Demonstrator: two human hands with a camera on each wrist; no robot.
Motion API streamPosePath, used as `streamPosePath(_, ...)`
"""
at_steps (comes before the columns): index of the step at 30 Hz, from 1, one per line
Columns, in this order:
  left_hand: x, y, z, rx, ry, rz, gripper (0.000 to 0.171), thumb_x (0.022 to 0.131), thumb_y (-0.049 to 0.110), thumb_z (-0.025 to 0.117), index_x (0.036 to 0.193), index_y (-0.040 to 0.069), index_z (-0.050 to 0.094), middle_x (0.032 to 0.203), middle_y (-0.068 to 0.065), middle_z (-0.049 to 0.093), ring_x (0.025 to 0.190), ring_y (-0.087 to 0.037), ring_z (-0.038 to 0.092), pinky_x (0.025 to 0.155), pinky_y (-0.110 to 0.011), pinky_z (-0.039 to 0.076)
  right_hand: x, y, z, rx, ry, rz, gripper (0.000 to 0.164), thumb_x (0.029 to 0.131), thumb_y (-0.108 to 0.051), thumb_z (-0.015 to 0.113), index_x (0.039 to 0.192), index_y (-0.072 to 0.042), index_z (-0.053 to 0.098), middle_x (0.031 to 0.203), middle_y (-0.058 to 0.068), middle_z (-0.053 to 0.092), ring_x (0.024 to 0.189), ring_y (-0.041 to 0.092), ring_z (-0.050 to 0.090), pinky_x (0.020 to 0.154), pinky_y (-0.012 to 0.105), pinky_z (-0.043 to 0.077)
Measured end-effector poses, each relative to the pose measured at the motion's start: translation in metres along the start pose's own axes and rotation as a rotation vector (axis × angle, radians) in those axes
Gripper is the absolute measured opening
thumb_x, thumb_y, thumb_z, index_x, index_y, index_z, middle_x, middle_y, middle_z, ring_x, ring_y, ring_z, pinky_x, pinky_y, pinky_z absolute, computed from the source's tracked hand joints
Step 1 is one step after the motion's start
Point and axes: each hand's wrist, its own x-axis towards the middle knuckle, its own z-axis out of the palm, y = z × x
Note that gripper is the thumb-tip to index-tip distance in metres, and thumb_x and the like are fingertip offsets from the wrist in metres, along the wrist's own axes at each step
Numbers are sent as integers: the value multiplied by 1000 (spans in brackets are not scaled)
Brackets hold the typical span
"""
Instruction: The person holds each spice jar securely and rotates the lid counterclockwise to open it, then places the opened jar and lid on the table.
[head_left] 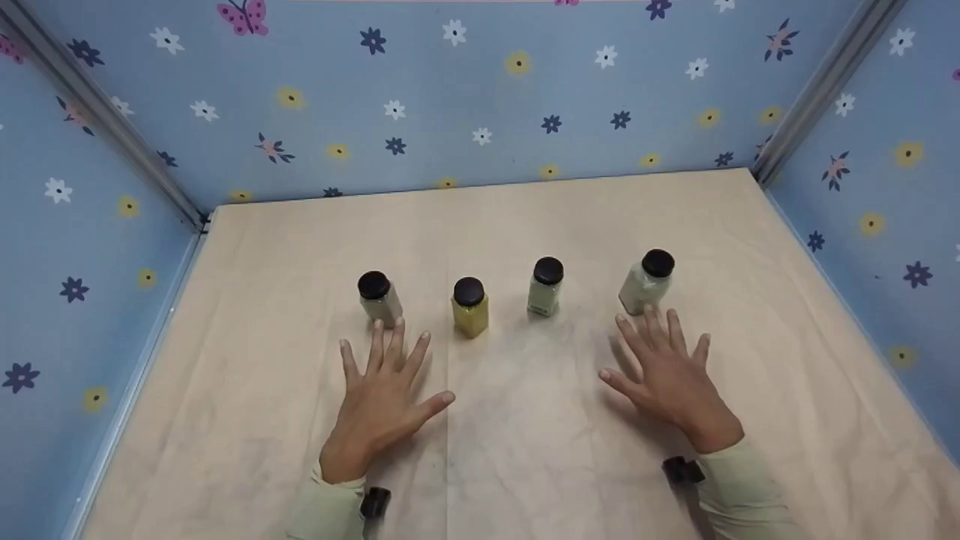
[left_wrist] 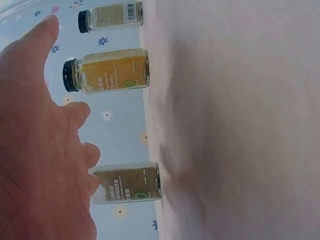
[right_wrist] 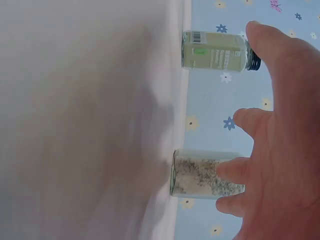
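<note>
Four black-capped glass spice jars stand upright in a loose row. Leftmost is the cumin powder jar (head_left: 382, 306), brownish in the left wrist view; beside it stands the yellow turmeric powder jar (head_left: 471, 316). A jar of pale green powder (head_left: 544, 294) comes after, then a jar with speckled, pale contents (head_left: 643, 289) at the right. My left hand (head_left: 386, 409) spreads its fingers just in front of the cumin jar, holding nothing. Fingers apart, my right hand (head_left: 671, 382) is before the speckled jar and grips nothing. Whether fingertips touch either jar, I cannot tell.
A cream cloth (head_left: 525, 435) with creases covers the table. Blue flowered panels (head_left: 450, 90) stand behind and on both sides, with grey metal posts (head_left: 829, 90) at the back corners. Small black devices (head_left: 375, 502) sit by the sleeved wrists.
</note>
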Motion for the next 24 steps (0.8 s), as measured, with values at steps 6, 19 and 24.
streamPosePath(6,1,4,0,-1,50,43,90,88,80,42,157,24,36,164,-14,19,152,-37,3,108,-74,-11,3,-6,1,-2,14,-15,86,92,-75,44,160,-23,30,166,18,12,150,46,2,101,83,0)
streamPosePath(19,7,19,2,94,100,125,89,89,81,36,152,19,47,160,-17,31,149,-40,19,109,-75,-1,10,-18,3,13,20,-64,82,93,-73,46,158,-25,35,165,15,19,149,48,4,102,83,3)
streamPosePath(24,12,26,3,97,99,130,89,89,82,36,149,19,50,159,-15,34,148,-39,23,109,-76,4,13,-19,3,25,51,-90,80,94,-71,47,156,-23,38,163,14,26,149,47,11,102,83,6)
